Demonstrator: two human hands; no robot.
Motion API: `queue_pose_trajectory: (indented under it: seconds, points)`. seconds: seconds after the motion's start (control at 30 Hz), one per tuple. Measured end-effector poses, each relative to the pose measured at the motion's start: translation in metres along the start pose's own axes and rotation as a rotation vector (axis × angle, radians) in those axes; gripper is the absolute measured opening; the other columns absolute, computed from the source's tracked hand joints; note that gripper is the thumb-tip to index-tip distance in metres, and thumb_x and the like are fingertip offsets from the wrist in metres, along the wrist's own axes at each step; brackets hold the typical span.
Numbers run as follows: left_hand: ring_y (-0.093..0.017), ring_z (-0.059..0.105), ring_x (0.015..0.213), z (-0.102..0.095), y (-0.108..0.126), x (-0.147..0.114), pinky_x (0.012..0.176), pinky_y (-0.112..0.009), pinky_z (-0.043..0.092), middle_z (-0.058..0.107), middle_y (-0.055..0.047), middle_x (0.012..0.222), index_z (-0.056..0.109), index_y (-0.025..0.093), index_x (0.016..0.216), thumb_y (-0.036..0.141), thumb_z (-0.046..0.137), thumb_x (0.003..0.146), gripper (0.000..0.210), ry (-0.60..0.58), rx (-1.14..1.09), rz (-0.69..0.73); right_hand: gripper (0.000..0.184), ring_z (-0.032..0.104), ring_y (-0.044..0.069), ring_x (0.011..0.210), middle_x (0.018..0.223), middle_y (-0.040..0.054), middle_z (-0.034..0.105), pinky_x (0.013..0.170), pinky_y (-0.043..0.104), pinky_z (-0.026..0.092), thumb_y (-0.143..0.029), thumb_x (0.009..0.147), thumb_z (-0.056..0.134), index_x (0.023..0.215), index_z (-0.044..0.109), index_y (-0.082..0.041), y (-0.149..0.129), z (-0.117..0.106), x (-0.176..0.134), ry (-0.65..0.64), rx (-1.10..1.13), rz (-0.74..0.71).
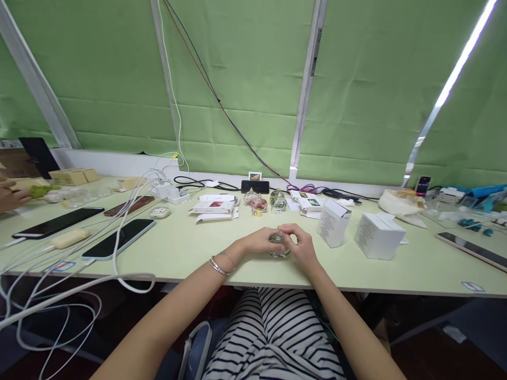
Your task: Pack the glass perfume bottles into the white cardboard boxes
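A small round clear glass bottle [279,240] stands near the table's front edge, between my two hands. My left hand [258,241] is closed around its left side, thumb at the front. From the right, my right hand [302,247] pinches at the top of the bottle; whatever is between its fingertips is too small to make out. Farther back is a group of similar round bottles, among them a pinkish one [259,205] and a greenish one [278,200]. A small gold piece [259,213] sits in front of the pinkish bottle.
Flattened white cartons [216,205] lie left of the bottles. Two white boxes, one tall [333,224] and one wider [378,237], stand at right. Phones [121,238] and tangled white cables [119,248] cover the left side. Another person's hand [13,196] shows at the far left.
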State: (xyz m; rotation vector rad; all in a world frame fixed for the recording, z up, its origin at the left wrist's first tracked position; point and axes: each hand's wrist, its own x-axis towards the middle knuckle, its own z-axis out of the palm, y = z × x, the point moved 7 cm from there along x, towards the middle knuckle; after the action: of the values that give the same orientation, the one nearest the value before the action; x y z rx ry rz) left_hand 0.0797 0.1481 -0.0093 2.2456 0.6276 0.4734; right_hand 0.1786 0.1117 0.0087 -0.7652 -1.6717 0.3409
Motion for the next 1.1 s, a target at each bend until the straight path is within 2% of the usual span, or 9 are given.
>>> queue_pose_trajectory:
  seconds: [0.2, 0.43, 0.67, 0.97, 1.1]
  points:
    - [-0.015, 0.057, 0.074, 0.001, 0.003, -0.001, 0.068, -0.025, 0.044, 0.062, -0.004, 0.080, 0.061, 0.012, 0.090, 0.038, 0.058, 0.077, 0.029, -0.003, -0.013, 0.005, 0.015, 0.061, 0.016, 0.087, 0.089, 0.0037, 0.066, 0.079, 0.031, 0.050, -0.014, 0.078, 0.050, 0.082, 0.062, -0.021, -0.004, 0.000, 0.002, 0.012, -0.013, -0.043]
    - [-0.016, 0.057, 0.082, -0.001, 0.003, 0.001, 0.073, -0.026, 0.044, 0.062, -0.006, 0.092, 0.059, 0.013, 0.100, 0.037, 0.058, 0.077, 0.033, 0.018, 0.019, 0.023, 0.019, 0.062, 0.018, 0.092, 0.096, 0.0055, 0.066, 0.082, 0.035, 0.049, -0.013, 0.079, 0.048, 0.088, 0.062, -0.023, -0.009, 0.002, -0.001, 0.029, -0.142, -0.134]
    - [-0.016, 0.058, 0.076, 0.000, 0.001, 0.000, 0.070, -0.025, 0.044, 0.063, -0.005, 0.083, 0.061, 0.012, 0.093, 0.039, 0.057, 0.077, 0.032, 0.007, 0.002, 0.007, 0.015, 0.062, 0.017, 0.089, 0.091, 0.0045, 0.067, 0.080, 0.033, 0.050, -0.016, 0.080, 0.049, 0.085, 0.062, -0.022, -0.004, 0.000, -0.001, 0.039, -0.068, -0.061]
    - [-0.014, 0.055, 0.071, -0.001, 0.002, 0.000, 0.064, -0.023, 0.042, 0.060, -0.003, 0.076, 0.061, 0.012, 0.087, 0.038, 0.058, 0.076, 0.029, 0.017, -0.014, -0.015, 0.017, 0.061, 0.018, 0.087, 0.089, 0.0048, 0.066, 0.080, 0.034, 0.048, -0.013, 0.076, 0.048, 0.082, 0.061, -0.021, -0.010, 0.002, 0.003, 0.025, -0.115, -0.099]
    - [-0.014, 0.055, 0.071, 0.000, 0.000, 0.000, 0.064, -0.024, 0.042, 0.060, -0.003, 0.076, 0.061, 0.012, 0.087, 0.039, 0.058, 0.076, 0.029, 0.012, -0.017, -0.030, 0.014, 0.060, 0.017, 0.085, 0.086, 0.0043, 0.064, 0.078, 0.032, 0.047, -0.015, 0.076, 0.048, 0.079, 0.061, -0.021, -0.008, 0.003, 0.004, 0.021, -0.066, -0.063]
